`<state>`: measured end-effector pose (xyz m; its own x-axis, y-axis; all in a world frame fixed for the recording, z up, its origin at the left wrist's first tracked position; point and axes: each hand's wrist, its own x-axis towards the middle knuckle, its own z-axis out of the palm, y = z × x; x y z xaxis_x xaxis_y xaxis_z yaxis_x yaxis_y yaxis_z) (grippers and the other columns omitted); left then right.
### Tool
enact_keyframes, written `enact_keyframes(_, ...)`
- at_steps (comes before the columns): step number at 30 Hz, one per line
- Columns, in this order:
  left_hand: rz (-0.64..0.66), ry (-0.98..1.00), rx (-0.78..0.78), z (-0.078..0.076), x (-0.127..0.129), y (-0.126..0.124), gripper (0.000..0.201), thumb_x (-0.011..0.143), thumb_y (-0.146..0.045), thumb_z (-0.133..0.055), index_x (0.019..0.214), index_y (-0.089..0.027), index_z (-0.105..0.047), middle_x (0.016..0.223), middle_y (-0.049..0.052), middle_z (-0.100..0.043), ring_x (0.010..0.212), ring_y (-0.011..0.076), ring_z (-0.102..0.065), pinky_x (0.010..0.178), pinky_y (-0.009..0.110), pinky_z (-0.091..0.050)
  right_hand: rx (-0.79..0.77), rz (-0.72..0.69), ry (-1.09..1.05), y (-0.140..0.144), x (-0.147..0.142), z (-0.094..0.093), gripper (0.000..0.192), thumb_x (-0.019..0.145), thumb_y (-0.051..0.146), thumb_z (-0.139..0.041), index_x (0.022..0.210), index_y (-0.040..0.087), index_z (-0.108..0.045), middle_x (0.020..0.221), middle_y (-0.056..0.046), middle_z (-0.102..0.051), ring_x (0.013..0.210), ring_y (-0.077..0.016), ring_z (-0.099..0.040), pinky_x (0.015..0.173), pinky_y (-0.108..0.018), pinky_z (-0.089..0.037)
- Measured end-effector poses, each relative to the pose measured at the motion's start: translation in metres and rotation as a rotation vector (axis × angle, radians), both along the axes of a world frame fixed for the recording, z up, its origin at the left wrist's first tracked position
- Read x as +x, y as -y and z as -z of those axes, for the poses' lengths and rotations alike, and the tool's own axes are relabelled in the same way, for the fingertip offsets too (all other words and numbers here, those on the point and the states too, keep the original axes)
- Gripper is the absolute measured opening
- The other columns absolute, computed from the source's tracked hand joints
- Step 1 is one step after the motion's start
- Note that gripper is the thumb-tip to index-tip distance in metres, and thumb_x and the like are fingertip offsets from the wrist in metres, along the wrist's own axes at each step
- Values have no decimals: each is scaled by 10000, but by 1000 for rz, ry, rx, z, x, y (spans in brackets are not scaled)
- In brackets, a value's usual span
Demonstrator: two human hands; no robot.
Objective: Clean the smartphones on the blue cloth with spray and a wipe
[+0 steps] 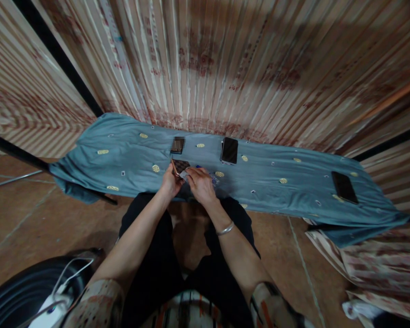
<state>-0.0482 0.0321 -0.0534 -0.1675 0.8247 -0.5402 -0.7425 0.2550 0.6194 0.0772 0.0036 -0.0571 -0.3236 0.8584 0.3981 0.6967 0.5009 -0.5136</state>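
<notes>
My left hand [170, 183] grips a small dark checkered wallet-like thing [181, 165] at the near edge of a narrow table covered in blue-grey cloth [123, 159]. My right hand [200, 184], with a silver bangle [224, 229] on the wrist, pinches a small pale card or paper [185, 174] right beside that wallet. Both hands meet over the cloth. What lies under the right palm is hidden; a bit of clear plastic [214, 180] shows past it.
On the cloth lie a small blurred dark item [177, 145], a black phone [229, 150] in the middle and another black phone [344, 187] at the right. Striped curtain [225, 68] hangs behind. A black tyre-like object with white cable [37, 291] sits bottom left.
</notes>
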Motion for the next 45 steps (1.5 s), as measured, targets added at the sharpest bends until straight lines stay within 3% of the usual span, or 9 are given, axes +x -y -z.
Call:
enact_keyframes(5,3,45,26,3,1,-1,338,1044,-367,-473,794,-185,-608,601,-15,-646,462,108,-569,462,192,-431,19,-9,31,1,-1,-2,237,1023,168,-539,1130,187,-750,1228,-118,-770,1119,-255,-675,1070,-410,-512)
enact_keyframes(10,-23,60,23,2,2,0,365,1060,-317,-418,793,-177,-624,616,-6,-660,477,115,-579,546,219,-506,29,-16,58,1,-1,-3,277,1024,160,-528,1194,165,-747,1266,-131,-759,1134,-262,-672,1075,-413,-518)
enact_keyframes(18,-35,99,32,-3,9,4,463,1084,-273,-340,736,-159,-622,596,-2,-644,506,105,-579,584,200,-483,27,-79,27,3,-8,2,328,1041,213,-523,1307,170,-710,1330,-124,-729,1229,-258,-641,1137,-417,-481)
enact_keyframes(22,-17,81,83,5,8,3,406,1048,-286,-448,708,-161,-633,634,-2,-658,549,111,-589,686,214,-505,41,-87,14,3,-11,6,365,1046,222,-500,1349,146,-689,1365,-143,-710,1255,-264,-629,1159,-444,-474)
enact_keyframes(27,48,91,70,9,7,2,356,1024,-314,-509,742,-155,-659,660,4,-657,625,140,-637,754,240,-531,68,-72,-8,1,-12,10,381,1042,238,-512,1378,169,-676,1400,-122,-694,1293,-274,-612,1185,-465,-463)
enact_keyframes(35,4,111,39,2,6,0,371,1048,-270,-419,788,-157,-658,636,-2,-659,573,119,-617,659,218,-517,24,-106,-5,-1,-10,10,423,1020,270,-590,1434,190,-638,1470,-113,-650,1363,-271,-572,1216,-454,-446)
enact_keyframes(45,-18,26,105,16,5,-6,228,987,-313,-548,858,-167,-667,673,-15,-682,624,124,-637,755,238,-531,23,-73,19,1,-11,13,439,1045,245,-512,1462,146,-604,1491,-158,-627,1400,-276,-560,1243,-479,-416)
